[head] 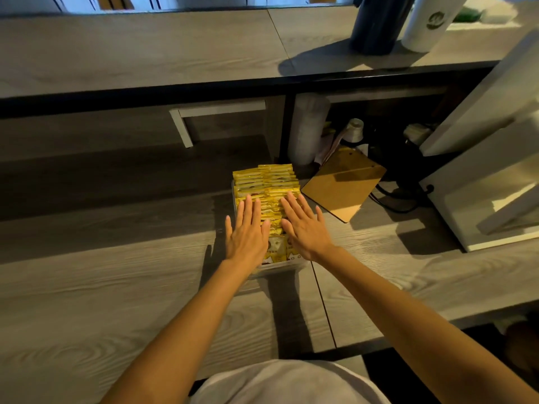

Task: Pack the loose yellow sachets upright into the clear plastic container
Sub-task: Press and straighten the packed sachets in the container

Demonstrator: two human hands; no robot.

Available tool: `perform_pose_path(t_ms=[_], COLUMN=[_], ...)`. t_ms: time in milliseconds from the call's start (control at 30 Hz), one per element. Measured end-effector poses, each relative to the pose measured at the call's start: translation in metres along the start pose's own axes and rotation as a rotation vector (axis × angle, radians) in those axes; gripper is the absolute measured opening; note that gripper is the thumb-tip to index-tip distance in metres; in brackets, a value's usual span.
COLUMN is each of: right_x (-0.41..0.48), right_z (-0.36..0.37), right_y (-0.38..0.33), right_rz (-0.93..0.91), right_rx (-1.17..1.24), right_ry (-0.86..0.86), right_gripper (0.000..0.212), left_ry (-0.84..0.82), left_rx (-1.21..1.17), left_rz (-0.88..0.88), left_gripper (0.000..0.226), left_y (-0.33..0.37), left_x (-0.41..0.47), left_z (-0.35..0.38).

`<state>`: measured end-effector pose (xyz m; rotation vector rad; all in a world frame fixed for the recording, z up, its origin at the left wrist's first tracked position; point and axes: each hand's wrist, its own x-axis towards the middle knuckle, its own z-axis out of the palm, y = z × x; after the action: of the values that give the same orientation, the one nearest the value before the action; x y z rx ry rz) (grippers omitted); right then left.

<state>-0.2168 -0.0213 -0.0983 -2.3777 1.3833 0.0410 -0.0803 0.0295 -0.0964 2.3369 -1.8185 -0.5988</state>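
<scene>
On the left, the grey wood-grain counter runs wide. Above it is a higher shelf of the same wood, and a white bracket hangs under this shelf.

Near the middle of the counter stands the clear plastic container, with its long side pointing away from the person. The yellow sachets stand upright inside it in two tight rows, and their top edges rise above the rim.

The left hand lies flat on the tops of the left row. Its fingers are straight and a little spread, and they hold nothing. Just beside it, the right hand lies in the same way on the right row, palm down, fingers straight, nothing pinched. The two thumbs are close over the near sachets, but I cannot tell if they touch.

Just to the right of the container a brown clipboard lies at an angle on the counter. Behind it, under the shelf, a tall pale stack of cups stands. On the upper shelf, further right, are a dark tumbler and a white tumbler with a green logo. A white appliance is at the far right, with a black cable beside it.
</scene>
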Motion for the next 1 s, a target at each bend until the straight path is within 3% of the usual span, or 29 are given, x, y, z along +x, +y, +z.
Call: perform_pose_path(t_ms=[233, 400, 600, 700, 900, 1000], right_x=[0.002, -0.011, -0.040, -0.055, -0.065, -0.065], right_z=[-0.002, -0.004, 0.001, 0.014, 0.037, 0.034], right_y=[0.001, 0.001, 0.016, 0.029, 0.032, 0.026], right_rz=[-0.021, -0.030, 0.024, 0.127, 0.120, 0.102], right_rx=[0.010, 0.115, 0.468, 0.625, 1.015, 1.080], right_ry=[-0.009, 0.088, 0.295, 0.205, -0.002, -0.031], right_gripper=[0.054, 0.051, 0.048, 0.049, 0.043, 0.044], left_ry=[-0.022, 0.015, 0.135, 0.112, -0.066, -0.088], left_rx=[0.003, -0.058, -0.404, -0.516, -0.839, -0.901], left_rz=[-0.013, 0.010, -0.095, -0.172, -0.424, -0.487], left_gripper=[0.058, 0.058, 0.055, 0.052, 0.052, 0.048], left_y=[0.002, 0.003, 0.003, 0.002, -0.004, -0.012], left_x=[0.004, -0.012, -0.038, -0.060, -0.064, -0.057], left_z=[-0.003, -0.007, -0.010, -0.004, 0.021, 0.032])
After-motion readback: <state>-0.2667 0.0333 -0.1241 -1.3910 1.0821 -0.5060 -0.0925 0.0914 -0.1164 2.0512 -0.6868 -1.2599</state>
